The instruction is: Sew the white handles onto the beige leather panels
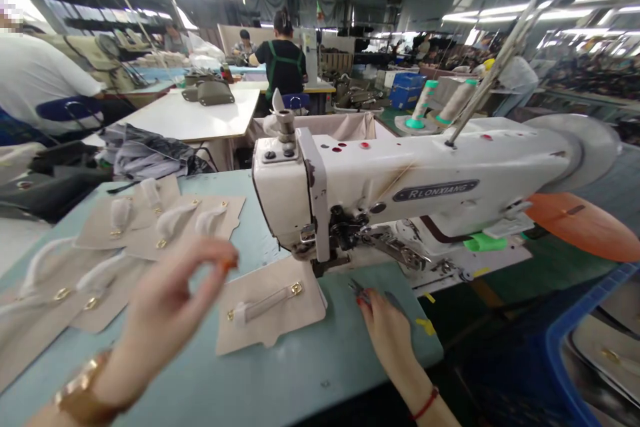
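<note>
A white sewing machine [410, 180] stands on a pale blue table [280, 373]. Under its needle end lies a beige bag panel [270, 310] with a strap and gold rings. My left hand [165, 307] hovers blurred above the table left of that panel, fingers loosely curled, thumb and forefinger pinched with nothing visible between them. My right hand [387, 330] rests on the table just right of the presser foot, its fingertips on small metal snips [361, 292]. Several more beige panels [165, 227] with white-wrapped handles lie overlapped at the left.
Two thread cones [440, 103] stand behind the machine. A blue crate [575, 340] holding more pieces sits low at the right. An orange leather piece [585, 223] lies past the machine. Other workers sit at white tables further back and at the far left.
</note>
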A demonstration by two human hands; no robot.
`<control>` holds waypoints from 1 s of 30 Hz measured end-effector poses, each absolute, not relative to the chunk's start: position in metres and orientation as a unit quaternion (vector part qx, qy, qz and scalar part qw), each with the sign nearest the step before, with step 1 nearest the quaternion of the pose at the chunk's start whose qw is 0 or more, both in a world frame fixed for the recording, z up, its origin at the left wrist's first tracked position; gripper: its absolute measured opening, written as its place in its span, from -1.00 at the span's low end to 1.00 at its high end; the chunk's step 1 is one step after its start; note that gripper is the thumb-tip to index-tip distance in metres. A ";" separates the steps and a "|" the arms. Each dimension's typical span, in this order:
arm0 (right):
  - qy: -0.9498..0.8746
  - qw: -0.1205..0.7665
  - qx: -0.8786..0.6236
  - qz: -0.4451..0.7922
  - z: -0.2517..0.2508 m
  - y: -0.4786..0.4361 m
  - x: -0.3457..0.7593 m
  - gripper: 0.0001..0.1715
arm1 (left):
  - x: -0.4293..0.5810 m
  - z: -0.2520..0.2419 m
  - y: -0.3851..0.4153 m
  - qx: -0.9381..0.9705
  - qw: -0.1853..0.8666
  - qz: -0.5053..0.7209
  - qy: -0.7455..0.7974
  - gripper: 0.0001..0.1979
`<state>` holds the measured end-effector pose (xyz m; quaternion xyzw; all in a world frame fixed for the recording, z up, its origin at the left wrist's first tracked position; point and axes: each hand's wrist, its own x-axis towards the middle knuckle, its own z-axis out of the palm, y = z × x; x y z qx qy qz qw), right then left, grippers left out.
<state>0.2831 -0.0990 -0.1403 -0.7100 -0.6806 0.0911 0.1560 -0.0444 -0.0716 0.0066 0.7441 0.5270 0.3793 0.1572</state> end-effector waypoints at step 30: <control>-0.487 0.514 -0.420 0.568 -0.107 -0.071 0.173 -0.73 | -0.009 -0.046 -0.052 0.823 0.153 0.158 0.524 -0.56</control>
